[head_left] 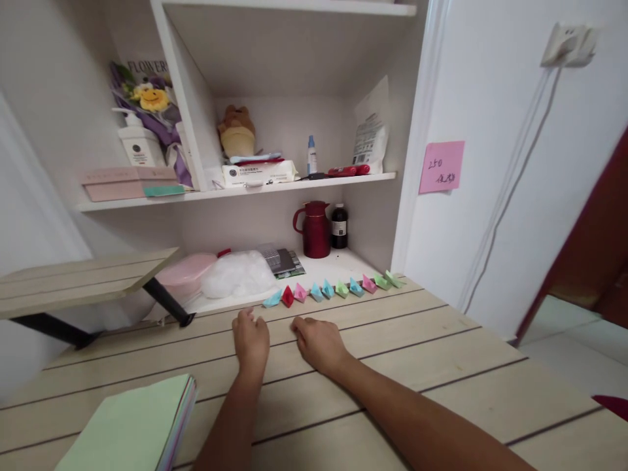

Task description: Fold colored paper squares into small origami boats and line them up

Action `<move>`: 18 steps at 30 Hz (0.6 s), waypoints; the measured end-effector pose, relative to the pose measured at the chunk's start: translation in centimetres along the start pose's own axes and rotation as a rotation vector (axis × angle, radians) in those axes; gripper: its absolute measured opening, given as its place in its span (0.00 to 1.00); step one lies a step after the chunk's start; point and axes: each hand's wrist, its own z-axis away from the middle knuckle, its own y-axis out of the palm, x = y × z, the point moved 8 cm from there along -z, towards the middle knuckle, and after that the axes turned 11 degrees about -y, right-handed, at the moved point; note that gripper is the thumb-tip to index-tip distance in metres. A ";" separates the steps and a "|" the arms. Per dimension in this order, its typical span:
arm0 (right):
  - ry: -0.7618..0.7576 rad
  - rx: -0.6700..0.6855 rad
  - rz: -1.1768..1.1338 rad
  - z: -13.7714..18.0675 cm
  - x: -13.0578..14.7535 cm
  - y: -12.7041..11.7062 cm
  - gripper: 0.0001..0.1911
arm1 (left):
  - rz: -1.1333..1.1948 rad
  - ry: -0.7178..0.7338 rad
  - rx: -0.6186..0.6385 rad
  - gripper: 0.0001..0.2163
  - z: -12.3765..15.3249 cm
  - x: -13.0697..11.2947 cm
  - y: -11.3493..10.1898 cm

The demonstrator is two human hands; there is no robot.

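Your left hand [252, 340] and right hand [318, 343] lie at the frame's centre over the table [417, 337], fingers curled narrow; whether either holds anything cannot be told. Just beyond, folded paper boats [342, 289] line the table's far edge. The shelving unit [284, 46] holds, at centre, a red jug [316, 232] beside a dark bottle [339, 227] and, at left, a pink container [184, 275]; their contents are indistinct.
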 end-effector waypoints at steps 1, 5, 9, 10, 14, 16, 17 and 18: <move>0.006 -0.008 -0.010 -0.1 -0.2 0.0 0.13 | -0.045 -0.039 -0.022 0.15 -1.0 0.0 0.4; 0.042 -0.042 -0.055 -0.6 -1.1 0.1 0.13 | -0.202 -0.043 -0.052 0.14 -2.8 -0.6 2.0; 0.061 -0.056 -0.093 -0.8 -1.7 0.4 0.12 | -0.309 0.045 -0.052 0.11 -2.7 -1.4 3.0; 0.063 -0.058 -0.099 -0.9 -1.8 0.5 0.12 | -0.326 0.066 -0.051 0.12 -2.5 -1.5 3.1; 0.073 -0.058 -0.108 -0.8 -1.9 0.5 0.12 | -0.357 0.107 -0.053 0.13 -2.2 -1.6 3.1; 0.076 -0.056 -0.106 -0.8 -1.8 0.5 0.12 | -0.362 0.107 -0.063 0.14 -2.0 -1.5 3.0; 0.077 -0.054 -0.105 -0.8 -1.8 0.5 0.12 | -0.362 0.106 -0.069 0.14 -2.0 -1.5 2.9; 0.078 -0.054 -0.103 -0.8 -1.8 0.5 0.12 | -0.362 0.105 -0.074 0.14 -1.9 -1.5 2.9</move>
